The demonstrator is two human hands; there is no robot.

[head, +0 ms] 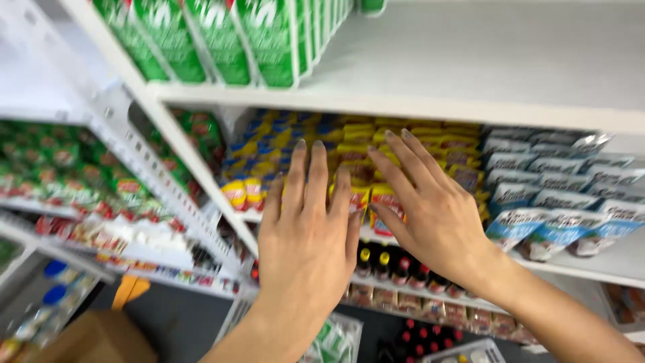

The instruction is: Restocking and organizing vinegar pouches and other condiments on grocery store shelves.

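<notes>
Both my hands reach toward a white store shelf (416, 104) packed with yellow and red packets (376, 144). My left hand (308, 232) is flat with fingers spread, its fingertips near the front row of yellow packets (236, 191). My right hand (430, 208) is open too, fingers stretched over the yellow packets and close to the grey and blue pouches (557, 202) on the right. Neither hand holds anything.
Green cartons (222, 40) stand on the top shelf. A lower shelf holds dark bottles (386, 265) with yellow and red caps. To the left, another rack (168, 195) carries green and red packets. A brown cardboard box (94, 339) sits on the floor.
</notes>
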